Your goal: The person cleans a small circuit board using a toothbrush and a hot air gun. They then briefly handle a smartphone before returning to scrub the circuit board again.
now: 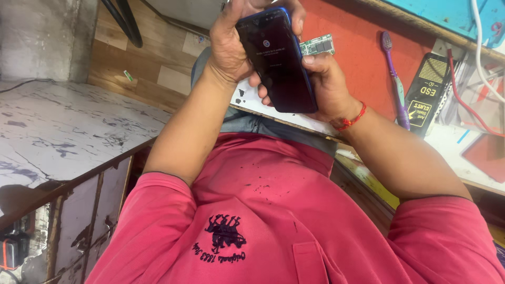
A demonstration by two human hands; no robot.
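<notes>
I hold a dark smartphone (281, 60) with a blue rim in both hands, above my lap and in front of my red shirt. Its screen faces me, dim, with a small round icon near the top. My left hand (229, 50) wraps the phone's left side and top, thumb along the edge. My right hand (329, 84), a red thread around its wrist, cups the right side and lower end, fingers behind the phone.
A workbench with a red mat (363, 37) carries a small green circuit board (318, 44), a purple toothbrush (393, 73), a black flat packet (428, 92), a red wire (463, 100) and a white cable (481, 47). A white marbled table (63, 126) stands at the left.
</notes>
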